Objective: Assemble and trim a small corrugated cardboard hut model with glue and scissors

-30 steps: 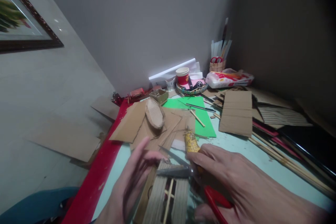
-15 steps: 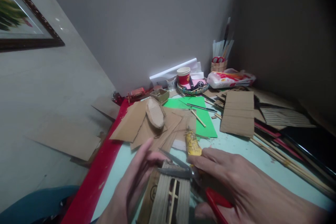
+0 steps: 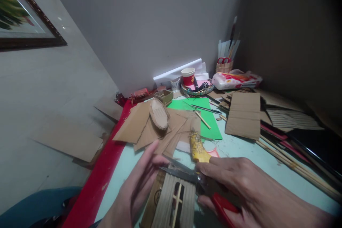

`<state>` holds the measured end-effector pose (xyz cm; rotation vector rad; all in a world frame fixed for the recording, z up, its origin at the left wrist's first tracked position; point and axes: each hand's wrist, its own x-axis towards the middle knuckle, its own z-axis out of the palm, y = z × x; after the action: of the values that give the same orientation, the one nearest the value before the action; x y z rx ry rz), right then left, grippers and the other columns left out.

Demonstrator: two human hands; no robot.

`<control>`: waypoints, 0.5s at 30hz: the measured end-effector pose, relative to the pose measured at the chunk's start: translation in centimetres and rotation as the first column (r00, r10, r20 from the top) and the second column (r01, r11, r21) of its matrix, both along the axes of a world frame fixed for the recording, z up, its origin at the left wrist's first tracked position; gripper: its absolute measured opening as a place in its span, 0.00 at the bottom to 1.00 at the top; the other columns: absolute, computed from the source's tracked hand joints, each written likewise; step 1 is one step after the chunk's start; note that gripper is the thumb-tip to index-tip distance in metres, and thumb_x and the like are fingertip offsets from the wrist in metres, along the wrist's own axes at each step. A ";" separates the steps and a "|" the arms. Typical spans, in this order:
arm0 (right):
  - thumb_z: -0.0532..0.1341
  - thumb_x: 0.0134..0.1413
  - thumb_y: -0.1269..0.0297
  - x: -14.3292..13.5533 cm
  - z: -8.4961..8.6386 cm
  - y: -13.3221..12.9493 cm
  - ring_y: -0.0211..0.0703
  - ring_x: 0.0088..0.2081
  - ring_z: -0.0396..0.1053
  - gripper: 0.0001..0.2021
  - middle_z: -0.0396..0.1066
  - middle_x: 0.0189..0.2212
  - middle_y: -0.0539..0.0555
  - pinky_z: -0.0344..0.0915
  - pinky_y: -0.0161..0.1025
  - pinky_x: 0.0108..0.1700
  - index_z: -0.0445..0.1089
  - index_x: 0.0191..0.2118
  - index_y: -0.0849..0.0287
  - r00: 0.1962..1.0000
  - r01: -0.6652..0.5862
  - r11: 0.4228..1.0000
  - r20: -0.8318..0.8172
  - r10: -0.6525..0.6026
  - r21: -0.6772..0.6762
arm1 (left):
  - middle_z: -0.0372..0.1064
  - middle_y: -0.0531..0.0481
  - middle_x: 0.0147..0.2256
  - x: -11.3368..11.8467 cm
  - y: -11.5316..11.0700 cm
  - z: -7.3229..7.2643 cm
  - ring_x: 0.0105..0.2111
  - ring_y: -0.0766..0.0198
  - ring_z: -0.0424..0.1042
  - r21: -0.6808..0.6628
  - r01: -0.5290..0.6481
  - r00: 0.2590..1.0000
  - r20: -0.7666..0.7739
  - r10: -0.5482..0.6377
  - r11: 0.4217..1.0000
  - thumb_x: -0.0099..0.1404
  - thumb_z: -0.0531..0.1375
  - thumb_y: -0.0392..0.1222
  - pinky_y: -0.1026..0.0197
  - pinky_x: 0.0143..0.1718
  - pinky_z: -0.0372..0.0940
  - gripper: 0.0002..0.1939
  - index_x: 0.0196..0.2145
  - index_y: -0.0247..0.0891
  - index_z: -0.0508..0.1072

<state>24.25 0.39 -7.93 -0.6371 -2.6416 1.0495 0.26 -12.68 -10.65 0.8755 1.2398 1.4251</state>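
Observation:
My right hand (image 3: 237, 181) is closed on a pair of red-handled scissors (image 3: 223, 205), its blades parted and pointing left. The blades lie across the upper end of a small box-like cardboard model (image 3: 163, 206), low in the middle of the view. A dark window opening with a pale stick cross shows in its ridged face. My left hand (image 3: 141, 180) is curled around the left side and top of this model, fingertips near the blade tips. Just beyond the scissors stands a yellow glue gun (image 3: 199, 149), stringy glue at its tip.
A cardboard boat shape (image 3: 159, 114) lies on brown cardboard sheets (image 3: 130, 124). Behind are a green sheet (image 3: 211, 124), a red paper cup (image 3: 188, 77) and a tissue pack (image 3: 236, 80). On the right lie a cardboard panel (image 3: 243, 114) and long thin sticks (image 3: 288, 165).
The scissor blades have come closer together over the model's upper end. The view has shifted slightly, and both hands keep nearly the same places.

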 end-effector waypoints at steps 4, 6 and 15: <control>0.60 0.59 0.75 -0.3 -0.9 0.2 0.43 0.34 0.72 0.08 0.73 0.35 0.49 0.68 0.37 0.37 0.69 0.37 0.52 0.999 -0.036 0.999 -0.023 0.036 -0.021 | 0.75 0.40 0.53 0.1 0.1 -0.1 0.63 0.40 0.68 0.018 -0.004 1.000 0.011 0.004 1.000 0.64 0.67 0.55 0.44 0.68 0.55 0.34 0.65 0.44 0.71; 0.60 0.57 0.77 -0.3 -1.5 0.3 0.42 0.34 0.71 0.10 0.73 0.35 0.49 0.67 0.36 0.37 0.68 0.38 0.52 0.997 -0.053 0.998 -0.053 0.053 -0.014 | 0.76 0.42 0.53 0.2 0.1 0.1 0.63 0.43 0.68 -0.007 -0.028 0.999 0.044 0.028 1.000 0.63 0.68 0.56 0.46 0.68 0.54 0.33 0.63 0.45 0.73; 0.56 0.63 0.73 0.1 -2.8 0.1 0.42 0.30 0.70 0.07 0.72 0.33 0.51 0.64 0.38 0.32 0.66 0.36 0.53 0.994 -0.051 0.998 -0.100 0.055 0.042 | 0.79 0.46 0.53 0.4 0.4 0.5 0.64 0.48 0.68 -0.143 -0.110 0.987 0.102 0.125 0.984 0.61 0.70 0.55 0.50 0.69 0.52 0.28 0.58 0.49 0.78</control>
<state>24.36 0.46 -10.76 -0.4952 -2.5981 1.0127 0.66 -12.25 -10.18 0.6299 1.3058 1.4422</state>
